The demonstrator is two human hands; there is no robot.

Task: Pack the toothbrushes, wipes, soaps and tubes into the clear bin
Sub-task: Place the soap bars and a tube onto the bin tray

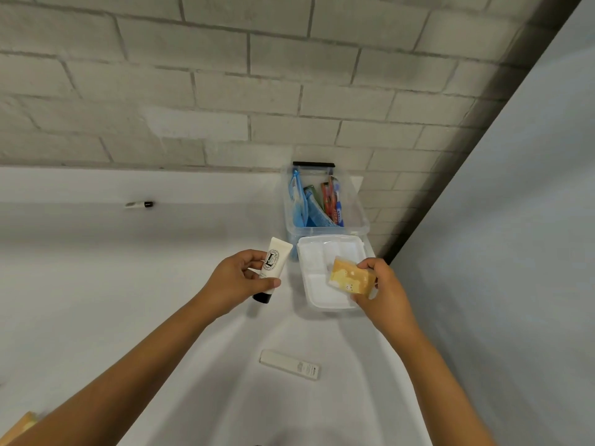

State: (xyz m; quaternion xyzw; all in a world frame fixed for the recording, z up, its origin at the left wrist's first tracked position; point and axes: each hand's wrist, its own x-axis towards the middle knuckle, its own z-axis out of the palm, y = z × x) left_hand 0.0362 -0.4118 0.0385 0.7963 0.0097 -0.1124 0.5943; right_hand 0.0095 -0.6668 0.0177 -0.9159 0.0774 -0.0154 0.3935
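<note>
Both hands: logo-labelled tube (273, 263), soap (351, 278)

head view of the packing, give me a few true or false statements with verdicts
1. The left hand holds a cream tube with a black cap. True.
2. The right hand is empty. False: its fingers grip a yellow wrapped soap bar.
3. The clear plastic bin already contains toothbrushes. True.
4. The white bin lid is snapped onto the bin. False: it lies on the white table, on the near side of the bin.
5. A flat white box lies on the table nearer the person. True.
</note>
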